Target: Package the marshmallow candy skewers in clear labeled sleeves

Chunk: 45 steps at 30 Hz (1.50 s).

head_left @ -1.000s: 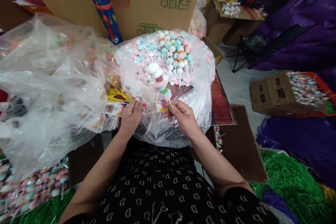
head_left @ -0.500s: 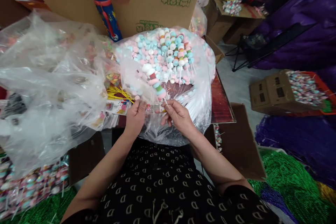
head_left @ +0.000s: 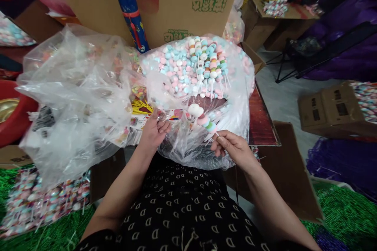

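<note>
My right hand (head_left: 234, 147) pinches the white stick of a marshmallow skewer (head_left: 204, 119), which tilts up to the left. White, pink, blue and green pieces are threaded on it. My left hand (head_left: 154, 130) is closed on the edge of a clear printed plastic bag (head_left: 178, 114), which stretches to the right towards the skewer. Behind both hands, a big clear bag (head_left: 244, 86) holds loose pink, blue and white marshmallows (head_left: 173, 62). Several finished skewers (head_left: 207, 60) lie on top of them. White sticks sit in the near right part of the bag.
Yellow ties (head_left: 141, 106) and printed cards lie left of my left hand. Crumpled clear plastic (head_left: 73, 94) covers the left side. A blue bottle (head_left: 132, 19) stands against a large carton (head_left: 176, 4). An open carton (head_left: 291, 172) stands at right, beyond the red table edge (head_left: 262, 121).
My hands have moved apart. My right hand has carried the skewer to the right and towards me, and the printed bag now trails from my left hand. The view has shifted left.
</note>
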{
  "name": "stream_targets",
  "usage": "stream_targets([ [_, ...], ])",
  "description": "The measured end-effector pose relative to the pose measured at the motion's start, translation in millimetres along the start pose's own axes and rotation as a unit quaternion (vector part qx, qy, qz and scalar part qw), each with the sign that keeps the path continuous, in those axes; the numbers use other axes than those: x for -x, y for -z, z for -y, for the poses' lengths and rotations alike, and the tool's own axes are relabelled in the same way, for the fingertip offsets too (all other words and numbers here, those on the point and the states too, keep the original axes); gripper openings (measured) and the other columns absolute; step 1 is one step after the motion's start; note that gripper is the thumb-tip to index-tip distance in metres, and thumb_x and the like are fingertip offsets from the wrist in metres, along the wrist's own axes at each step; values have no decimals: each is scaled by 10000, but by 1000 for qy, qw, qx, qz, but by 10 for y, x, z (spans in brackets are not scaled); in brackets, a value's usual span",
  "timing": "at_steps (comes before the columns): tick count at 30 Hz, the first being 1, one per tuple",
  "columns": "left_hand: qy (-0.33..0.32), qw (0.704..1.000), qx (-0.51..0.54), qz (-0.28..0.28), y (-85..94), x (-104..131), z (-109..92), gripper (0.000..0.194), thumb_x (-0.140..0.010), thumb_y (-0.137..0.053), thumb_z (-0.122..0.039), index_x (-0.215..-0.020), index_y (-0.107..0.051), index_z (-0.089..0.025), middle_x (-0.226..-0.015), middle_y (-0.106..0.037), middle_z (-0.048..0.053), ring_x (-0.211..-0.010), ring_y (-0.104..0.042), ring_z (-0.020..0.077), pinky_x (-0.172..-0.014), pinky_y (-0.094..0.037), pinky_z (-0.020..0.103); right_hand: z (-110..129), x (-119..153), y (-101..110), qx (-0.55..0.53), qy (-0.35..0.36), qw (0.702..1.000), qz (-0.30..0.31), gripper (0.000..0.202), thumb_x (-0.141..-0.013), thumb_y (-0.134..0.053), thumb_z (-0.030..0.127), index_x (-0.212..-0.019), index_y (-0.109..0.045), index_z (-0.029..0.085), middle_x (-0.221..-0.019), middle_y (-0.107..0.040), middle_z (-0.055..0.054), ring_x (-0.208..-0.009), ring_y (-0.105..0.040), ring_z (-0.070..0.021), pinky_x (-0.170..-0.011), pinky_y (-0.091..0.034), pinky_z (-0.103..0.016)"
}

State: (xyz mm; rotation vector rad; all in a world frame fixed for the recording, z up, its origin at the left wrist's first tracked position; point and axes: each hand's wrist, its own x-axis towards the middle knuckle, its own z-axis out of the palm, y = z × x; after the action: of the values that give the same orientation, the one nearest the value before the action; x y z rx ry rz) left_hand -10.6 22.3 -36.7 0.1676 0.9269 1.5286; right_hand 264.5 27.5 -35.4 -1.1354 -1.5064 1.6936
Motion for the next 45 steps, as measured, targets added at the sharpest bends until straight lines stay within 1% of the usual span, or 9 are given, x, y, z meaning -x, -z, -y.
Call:
stream_targets([
  [12, -14, 997, -56, -55, -72, 7, 22, 478, -853, -807, -495, -663, -466, -220, -421, -283, -131, -334, -221, 48, -418, -338, 219, 17, 9, 200, 78, 1, 997, 24, 437, -905, -676, 635, -948, -736, 204, -643, -715, 2, -474, -616, -115, -472, -474, -234],
  [15, -33, 996, -80, -37, -19, -17, 36, 371, -825, -849, -396, -715, -542, -220, -486, -393, -113, -350, -288, 54, -419, -359, 233, 21, 31, 270, 44, -30, 998, 21, 481, -852, -724, 672, -925, -744, 197, -585, -679, 10, -452, -585, -115, -451, -460, -233],
  [18, -36, 994, -102, -8, 2, -20, 44, 365, -810, -863, -352, -690, -549, -211, -480, -358, -119, -345, -281, 52, -414, -370, 237, 15, 49, 283, 2, -43, 999, 11, 504, -816, -756, 688, -919, -751, 195, -558, -665, 10, -432, -558, -118, -431, -439, -238],
  [23, -39, 993, -113, 3, 3, -9, 82, 401, -862, -814, -368, -643, -513, -218, -449, -265, -127, -331, -240, 53, -405, -378, 229, 62, 10, 137, -49, 13, 998, -38, 426, -815, -790, 629, -879, -758, 209, -717, -745, -30, -482, -567, -117, -469, -459, -260],
  [28, -101, 980, -160, 64, 43, 0, 159, 343, -817, -848, -397, -676, -603, -203, -501, -413, -90, -373, -294, 48, -413, -401, 215, 149, -140, -153, -74, 81, 991, -79, 377, -870, -740, 598, -960, -760, 232, -899, -779, -49, -584, -614, -130, -500, -461, -265],
  [33, -119, 968, -210, 67, 98, 39, 249, 305, -808, -855, -395, -706, -667, -178, -552, -495, -54, -406, -377, 56, -399, -380, 200, 129, -258, -361, -55, 72, 994, -66, 432, -880, -697, 652, -976, -755, 236, -687, -694, 1, -540, -575, -131, -505, -458, -271],
  [36, -118, 962, -236, 76, 115, 47, 275, 306, -812, -847, -420, -723, -682, -178, -579, -523, -46, -428, -411, 58, -402, -384, 187, 109, -277, -376, -67, 75, 992, -73, 409, -889, -700, 627, -983, -751, 232, -644, -674, 13, -527, -558, -125, -507, -453, -266],
  [41, -147, 961, -228, 54, 116, 8, 261, 429, -770, -845, -554, -685, -635, -190, -549, -453, -74, -393, -315, 44, -391, -395, 198, 141, -277, -326, -111, 101, 979, -135, 366, -887, -721, 578, -953, -690, 219, -863, -781, -35, -562, -601, -107, -479, -438, -234],
  [45, -147, 951, -265, 58, 128, 0, 262, 486, -751, -834, -613, -674, -596, -196, -550, -417, -80, -414, -321, 49, -407, -412, 196, 151, -279, -345, -133, 108, 978, -117, 359, -891, -728, 566, -940, -677, 213, -913, -800, -38, -537, -606, -87, -459, -422, -211],
])
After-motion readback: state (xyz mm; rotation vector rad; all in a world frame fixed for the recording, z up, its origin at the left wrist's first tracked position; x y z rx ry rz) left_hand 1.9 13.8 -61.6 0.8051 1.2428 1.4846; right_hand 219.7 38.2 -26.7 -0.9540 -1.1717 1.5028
